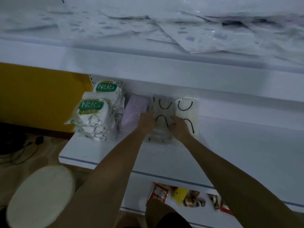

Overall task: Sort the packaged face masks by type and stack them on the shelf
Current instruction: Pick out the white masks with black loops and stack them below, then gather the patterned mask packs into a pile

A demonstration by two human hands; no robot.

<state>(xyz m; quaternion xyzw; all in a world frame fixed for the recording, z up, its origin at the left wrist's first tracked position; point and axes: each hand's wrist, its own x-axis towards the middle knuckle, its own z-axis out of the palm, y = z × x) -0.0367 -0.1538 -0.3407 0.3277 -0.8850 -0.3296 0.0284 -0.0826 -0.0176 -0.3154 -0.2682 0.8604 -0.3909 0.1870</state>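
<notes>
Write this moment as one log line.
stage: stacking | left hand: on grey mask stack left edge | right hand: on its right edge | neighbours: lilac pack, cream pack, N95 packs | grip: unclear

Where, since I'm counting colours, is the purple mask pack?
In the head view the purple mask pack lies on the white shelf, left of centre, between the N95 packs on its left and the grey mask pack on its right.

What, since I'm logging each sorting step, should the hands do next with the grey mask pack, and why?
Probably push the grey pack back: the left hand and right hand hold its sides, and its front edge juts nearer than the lilac pack and cream pack.
</notes>
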